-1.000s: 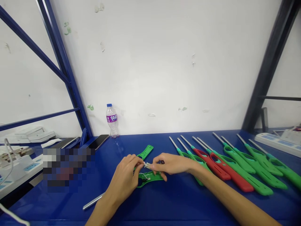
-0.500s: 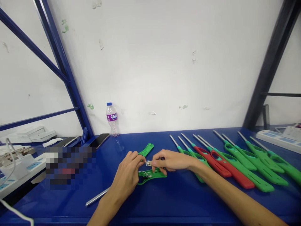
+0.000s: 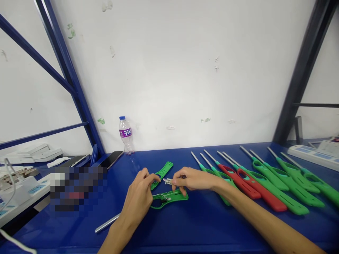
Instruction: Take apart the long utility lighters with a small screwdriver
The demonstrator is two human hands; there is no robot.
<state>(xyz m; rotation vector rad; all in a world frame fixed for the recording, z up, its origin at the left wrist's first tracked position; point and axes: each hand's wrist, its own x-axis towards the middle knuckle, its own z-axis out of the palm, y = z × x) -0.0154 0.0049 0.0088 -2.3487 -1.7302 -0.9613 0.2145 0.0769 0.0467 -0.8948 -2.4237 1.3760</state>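
On a blue tabletop (image 3: 206, 229), a small metallic fitting (image 3: 167, 181) is pinched in the right hand (image 3: 192, 179) at centre, near a green lighter-handle half (image 3: 178, 196) threaded with white wire. The left hand (image 3: 140, 192) is curled narrow beside it; whether anything is gripped cannot be told. Red and green stick lighters (image 3: 274, 199) are lined up at right.

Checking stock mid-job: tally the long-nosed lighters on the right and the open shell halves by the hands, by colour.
Green plastic lighters with long metal rods: 7
Red plastic lighters with long metal rods: 2
Open green plastic shell halves: 2
Total: 11
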